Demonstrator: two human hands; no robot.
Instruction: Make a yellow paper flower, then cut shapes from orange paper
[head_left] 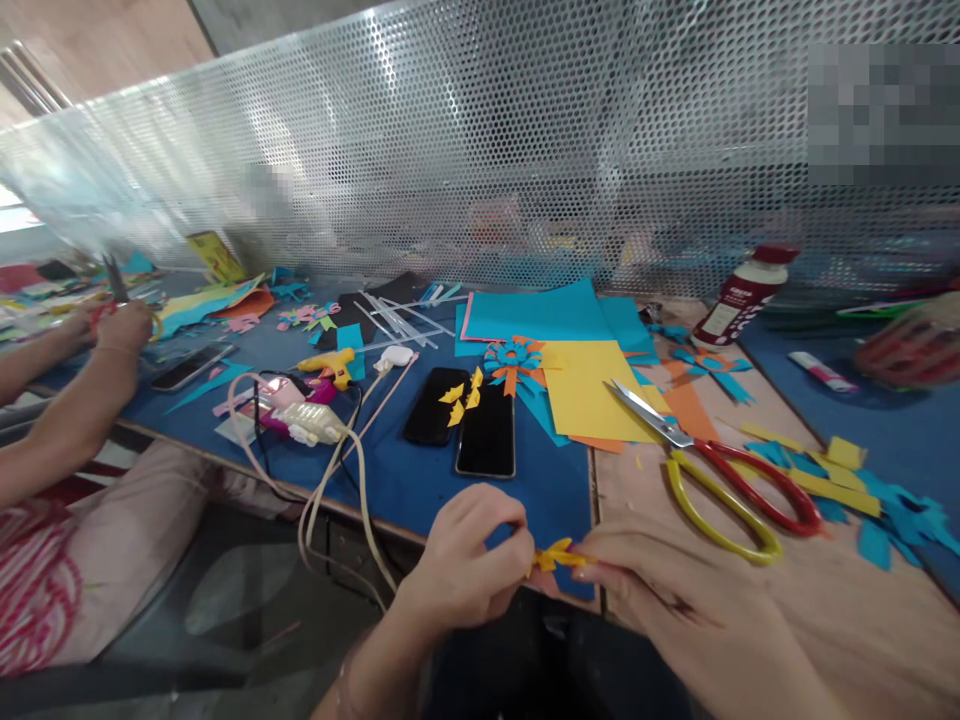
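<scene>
Between my two hands, at the front edge of the table, is a small yellow paper cut-out (pixel 555 555) with pointed parts. My left hand (pixel 480 550) pinches its left end, fingers curled. My right hand (pixel 652 575) grips the other end between thumb and fingers, which partly cover it. Just beyond lie two black phones (pixel 486 445), with small folded yellow paper pieces (pixel 457 411) on top. Scissors (pixel 694 445) with one red and one yellow handle rest to the right, their blades pointing away to the left. A blue and orange paper rosette (pixel 512 358) sits behind the phones.
Blue sheets (pixel 532 312) and a yellow sheet (pixel 596 390) lie at the back. A yellow glue gun (pixel 328 367) and tangled cables (pixel 319 500) are at left. A bottle (pixel 742 298) stands by the perforated metal screen (pixel 480 150). Another person's hands (pixel 124 325) hold scissors at far left.
</scene>
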